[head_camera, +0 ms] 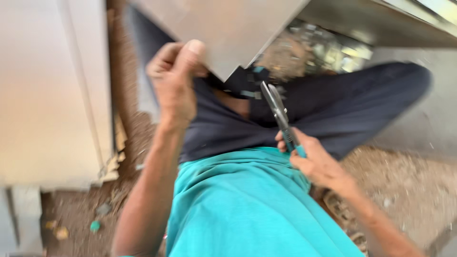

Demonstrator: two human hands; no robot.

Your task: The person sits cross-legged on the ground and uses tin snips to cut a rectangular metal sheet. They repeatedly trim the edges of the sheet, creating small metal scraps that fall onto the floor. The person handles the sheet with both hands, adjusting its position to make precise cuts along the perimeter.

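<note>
Far left, a pale flat panel (pixel 47 95) is stood on edge, frayed brown card layers showing at its lower corner, small green and tan scraps (pixel 95 225) scattered on the dirt floor (pixel 414 190) below; no labels or print can be made out. The grey metal sheet (pixel 223 28) is gripped near its pointed corner by the left hand (pixel 173 81), thumb clamped on top, probably to steady that corner. Teal-handled snips (pixel 281 116) are held in the closed right hand (pixel 314 159), blades pointed up toward the corner, just short of it.
</note>
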